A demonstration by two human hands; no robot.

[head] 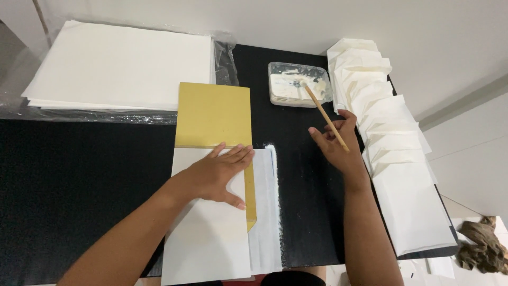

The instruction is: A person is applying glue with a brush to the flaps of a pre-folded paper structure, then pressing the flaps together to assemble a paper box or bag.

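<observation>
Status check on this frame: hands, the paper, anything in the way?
Left hand flat on white sheet over gold card. Right hand holds wooden stick, tip in paste tub. Nothing between the hands.

We are looking down on a black tabletop [69,175] that is filling most of the frame, its matte surface taking soft, even light with no hard shadows. Along the top of the frame a plain white wall [296,21] is running from left to right. At the right, pale floor [471,153] is showing beyond the table's edge, with a grey strip [465,100] slanting across it in the upper right. In the lower right corner a crumpled brown rag [484,243] is lying on the floor.
</observation>
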